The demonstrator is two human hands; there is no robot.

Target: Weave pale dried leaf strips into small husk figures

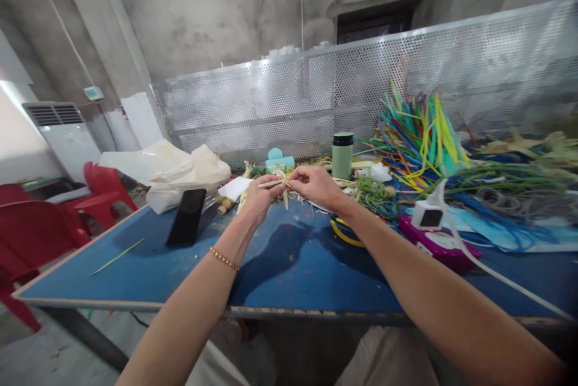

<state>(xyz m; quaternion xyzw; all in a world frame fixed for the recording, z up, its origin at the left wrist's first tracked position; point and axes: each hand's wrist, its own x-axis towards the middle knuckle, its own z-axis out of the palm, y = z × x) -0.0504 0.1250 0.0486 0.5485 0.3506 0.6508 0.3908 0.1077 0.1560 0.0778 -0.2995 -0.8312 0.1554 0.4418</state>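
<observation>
Above the far half of the blue table (180,277), my two hands meet at a pale, husk-like strip (272,183). My left hand (259,198) pinches it, with one length lying across the fingers. The fingertips of my right hand (318,184) are closed at the strip's right end, where a short pale piece hangs down. The exact grip is too small to make out. Right beyond the hands lie dried leaf-like scraps and a light blue object (280,161). A yellow curved handle (345,233) shows partly behind my right forearm.
A black phone (186,217) leans near a white plastic bag (189,172). Behind stands a green jar (342,156). At right are colourful strips (424,139), wire coils (501,193) and a magenta power strip (438,244) with a cabled plug. A perforated metal screen (253,109) borders the back.
</observation>
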